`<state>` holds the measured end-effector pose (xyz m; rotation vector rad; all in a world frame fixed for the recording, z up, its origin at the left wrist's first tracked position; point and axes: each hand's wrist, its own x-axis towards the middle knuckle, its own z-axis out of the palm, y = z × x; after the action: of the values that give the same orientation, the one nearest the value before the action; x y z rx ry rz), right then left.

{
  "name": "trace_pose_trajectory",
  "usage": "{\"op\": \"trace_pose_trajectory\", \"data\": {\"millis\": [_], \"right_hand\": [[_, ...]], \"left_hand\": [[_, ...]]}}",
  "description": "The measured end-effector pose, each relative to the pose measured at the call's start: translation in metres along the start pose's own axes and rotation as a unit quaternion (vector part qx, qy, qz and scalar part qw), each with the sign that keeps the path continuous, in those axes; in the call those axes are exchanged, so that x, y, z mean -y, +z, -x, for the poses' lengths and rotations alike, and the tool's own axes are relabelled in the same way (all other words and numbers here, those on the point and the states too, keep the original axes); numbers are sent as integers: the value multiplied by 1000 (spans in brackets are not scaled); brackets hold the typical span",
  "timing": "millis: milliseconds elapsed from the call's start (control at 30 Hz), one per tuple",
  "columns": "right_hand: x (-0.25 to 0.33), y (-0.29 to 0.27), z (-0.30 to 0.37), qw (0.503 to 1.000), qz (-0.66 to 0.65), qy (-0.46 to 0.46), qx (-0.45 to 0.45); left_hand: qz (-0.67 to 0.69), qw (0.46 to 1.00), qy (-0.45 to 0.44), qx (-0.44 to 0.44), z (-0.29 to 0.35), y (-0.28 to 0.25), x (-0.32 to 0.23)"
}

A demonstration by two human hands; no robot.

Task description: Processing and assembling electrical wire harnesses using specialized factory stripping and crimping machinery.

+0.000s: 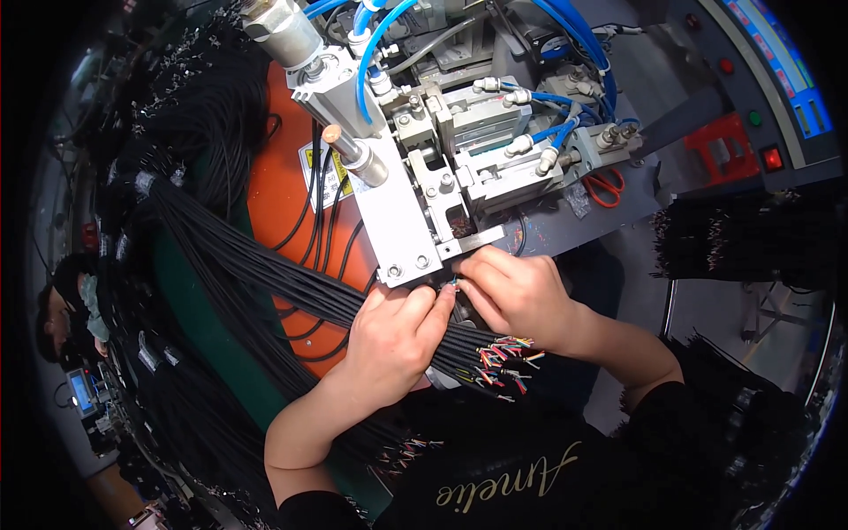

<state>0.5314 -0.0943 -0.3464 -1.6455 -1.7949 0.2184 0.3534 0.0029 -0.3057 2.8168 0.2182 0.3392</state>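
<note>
At the front edge of the metal machine (393,225), my two hands meet with their fingertips almost touching. My left hand (389,340) is closed in a pinch, thumb and forefinger on the thin coloured wires (455,283) at the end of a cable. My right hand (523,299) pinches at the same wires from the other side, its fingers curled just under a metal bar. Most of the held cable is hidden by my hands and the machine. Below my wrists passes a thick bundle of black cables (265,269), its stripped ends (508,358) fanning out in several colours.
Blue air hoses (574,35) loop over the machine's cylinders. Red-handled scissors (604,187) lie right of it. A control panel with a lit red button (772,159) stands at the far right. More cable bundles (742,234) hang there, and others (194,132) cover the left side.
</note>
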Motion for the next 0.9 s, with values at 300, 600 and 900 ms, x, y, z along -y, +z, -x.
{"op": "trace_pose_trajectory", "data": {"millis": [300, 600, 900], "right_hand": [[-7, 4, -1, 973, -202, 110, -2], [-2, -10, 9, 898, -377, 225, 38], [10, -10, 16, 829, -528, 175, 56]], "left_hand": [[54, 994, -70, -63, 5, -4, -1], [-8, 991, -113, -76, 32, 1, 9], [69, 992, -51, -96, 22, -5, 5]]}}
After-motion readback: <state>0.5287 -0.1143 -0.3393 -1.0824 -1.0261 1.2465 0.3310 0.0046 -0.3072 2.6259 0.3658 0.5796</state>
